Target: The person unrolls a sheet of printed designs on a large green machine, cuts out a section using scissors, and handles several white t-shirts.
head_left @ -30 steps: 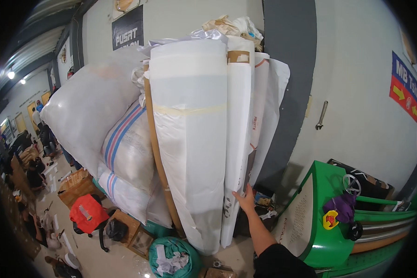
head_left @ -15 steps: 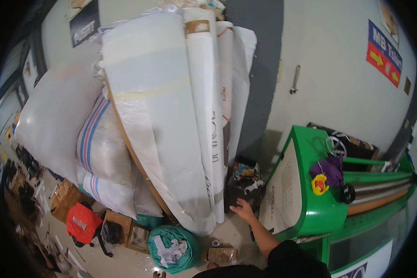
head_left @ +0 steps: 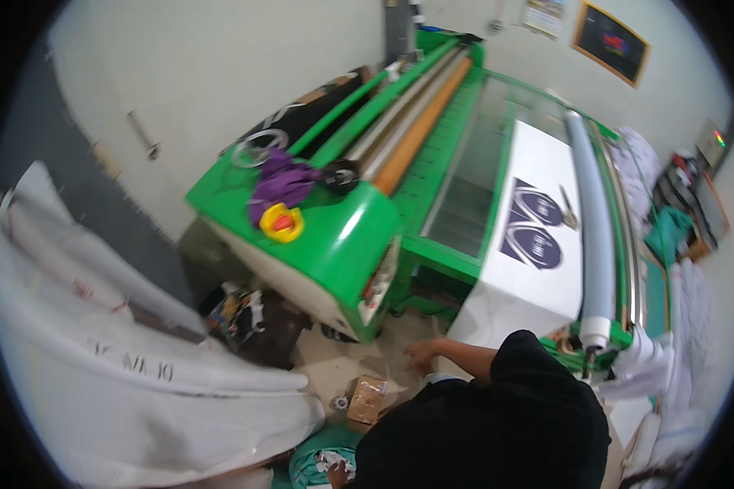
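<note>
My right grip [head_left: 420, 356] looks empty, fingers loosely apart. The white sheet [head_left: 510, 297] is ahead and right of it on the green machine [head_left: 489, 244], long side running away from me. Left grip [head_left: 337, 475] is farther off, by the green bag [head_left: 304, 466], can't tell if it's closed.

From the right hand [head_left: 421, 356], I'm finding floor [head_left: 379, 359] running toward nine o'clock, up to the white rolls [head_left: 228, 376]; the green roller machine [head_left: 334, 244] is blocking eleven, the white sheet [head_left: 530, 297] two, the cardboard box [head_left: 368, 397] eight.
</note>
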